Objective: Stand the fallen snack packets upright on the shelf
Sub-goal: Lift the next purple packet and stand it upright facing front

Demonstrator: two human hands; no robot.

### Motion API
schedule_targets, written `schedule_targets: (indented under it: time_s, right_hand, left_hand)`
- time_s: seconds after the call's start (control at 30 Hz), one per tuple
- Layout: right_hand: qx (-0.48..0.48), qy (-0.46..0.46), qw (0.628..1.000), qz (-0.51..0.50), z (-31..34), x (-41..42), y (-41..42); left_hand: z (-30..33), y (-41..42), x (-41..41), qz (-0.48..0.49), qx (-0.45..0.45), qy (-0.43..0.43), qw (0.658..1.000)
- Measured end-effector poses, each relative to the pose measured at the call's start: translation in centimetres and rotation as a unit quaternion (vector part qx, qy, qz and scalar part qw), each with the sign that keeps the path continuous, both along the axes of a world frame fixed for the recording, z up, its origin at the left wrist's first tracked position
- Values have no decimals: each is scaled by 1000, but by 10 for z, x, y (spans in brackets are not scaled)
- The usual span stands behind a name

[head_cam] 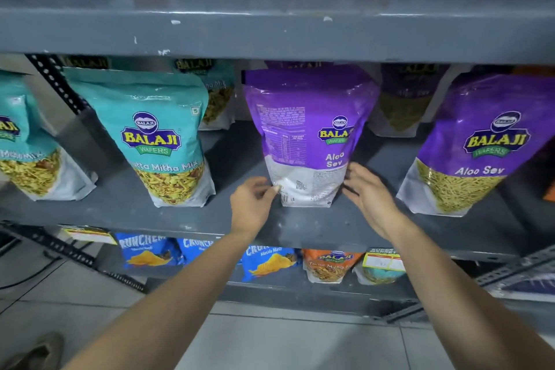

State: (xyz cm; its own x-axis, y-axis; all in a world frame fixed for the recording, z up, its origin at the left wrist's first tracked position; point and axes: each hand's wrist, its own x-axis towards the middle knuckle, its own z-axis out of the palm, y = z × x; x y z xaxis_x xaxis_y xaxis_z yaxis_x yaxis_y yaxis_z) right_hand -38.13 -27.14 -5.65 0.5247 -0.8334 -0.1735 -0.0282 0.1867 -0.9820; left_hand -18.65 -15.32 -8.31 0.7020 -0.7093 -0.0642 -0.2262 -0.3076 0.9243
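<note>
Standing upright on the grey metal shelf, the purple Aloo Sev packet sits between the left hand and right hand, both loosely spread, fingertips at its base

Shelf: grey painted metal, matt, paint chipped along near edge. Purple packet: glossy plastic film, crinkled, glare on top. Teal packet, left: same glossy film. Floor: smooth pale tile.
</note>
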Motion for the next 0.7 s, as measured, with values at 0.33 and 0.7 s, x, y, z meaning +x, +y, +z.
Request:
schedule_targets:
  time_s: [0.33, 0.7]
  right_hand:
    - [-10, 21, 1000, -17, 0, 18, 3]
    - [-76, 56, 995, -31, 8, 17, -14]
  left_hand:
    - [-9, -10, -21, -230, -30, 59, 971]
    - [17, -30, 12, -214, 12, 46, 976]
